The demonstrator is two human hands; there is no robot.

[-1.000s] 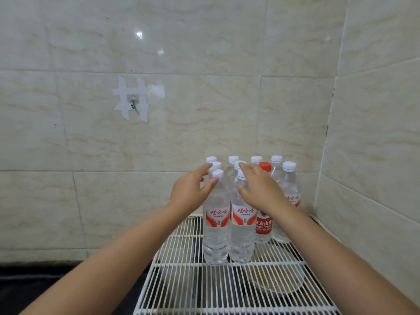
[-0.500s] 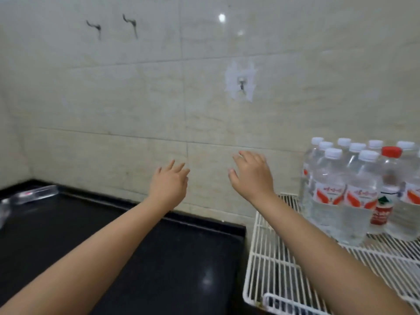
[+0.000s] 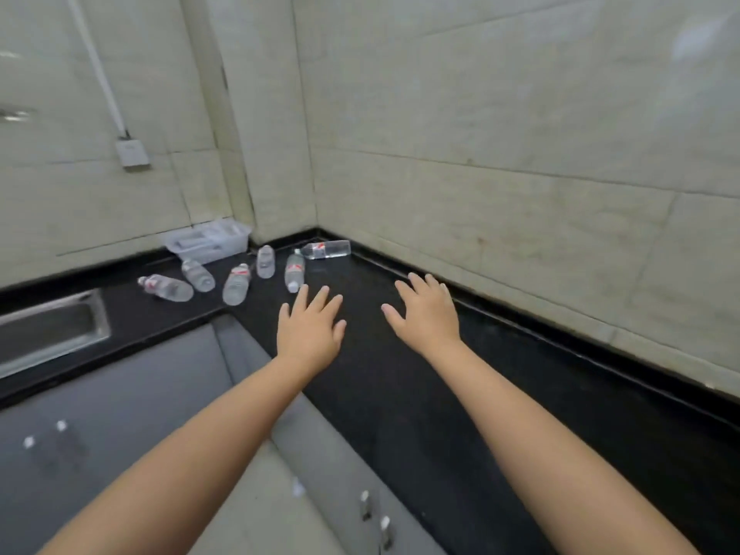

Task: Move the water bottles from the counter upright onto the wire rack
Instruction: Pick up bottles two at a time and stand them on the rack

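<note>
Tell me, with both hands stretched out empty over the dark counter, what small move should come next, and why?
Probably reach the left hand a little further and close it round the nearest bottle, which lies on its side just beyond the fingertips. Both it and the right hand are open and hold nothing, and six bottles lie flat on the black counter, so none can go to the rack until one is picked up.

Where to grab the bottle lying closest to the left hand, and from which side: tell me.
Take the nearest bottle round its clear middle, just past the red label, coming down from above with the left hand. It lies on its side on the black counter, cap end toward the hand, so its round flank is exposed on top; neighbouring bottles leave a gap either side for fingers.
</note>
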